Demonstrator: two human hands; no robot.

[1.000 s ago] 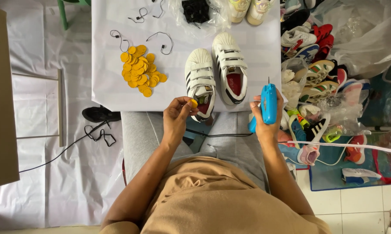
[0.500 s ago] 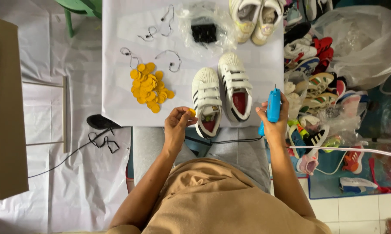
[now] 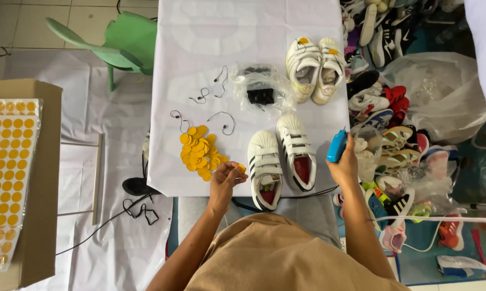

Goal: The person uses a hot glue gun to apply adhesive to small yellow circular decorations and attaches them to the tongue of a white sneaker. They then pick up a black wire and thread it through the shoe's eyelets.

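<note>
- Left hand (image 3: 225,180): at the near edge of the white table (image 3: 200,32), fingers pinched shut on a small yellow round tag (image 3: 241,168), just left of the near shoe.
- Right hand (image 3: 344,167): raised at the right edge of the table, curled closed around a blue handheld tool (image 3: 337,145), tip pointing far.
- Pair of white strap shoes with dark stripes (image 3: 282,161): side by side on the near right part of the table, between the two hands, toes pointing far.
- Pile of yellow round tags (image 3: 200,153): on the table, left of the strap shoes, just beyond the left hand.
- Thin black loops (image 3: 221,121): scattered on the table beyond the yellow pile.
- Clear plastic bag with a black item inside (image 3: 261,91): middle of the table, far from the strap shoes.
- Second pair of pale shoes (image 3: 316,67): far right part of the table, a yellow tag on each.
- Heap of mixed shoes (image 3: 394,124): on the floor, right of the table.
- Sheets of yellow round stickers (image 3: 6,172): in a cardboard box at far left.
- Green plastic chair (image 3: 119,46): far left of the table.
</note>
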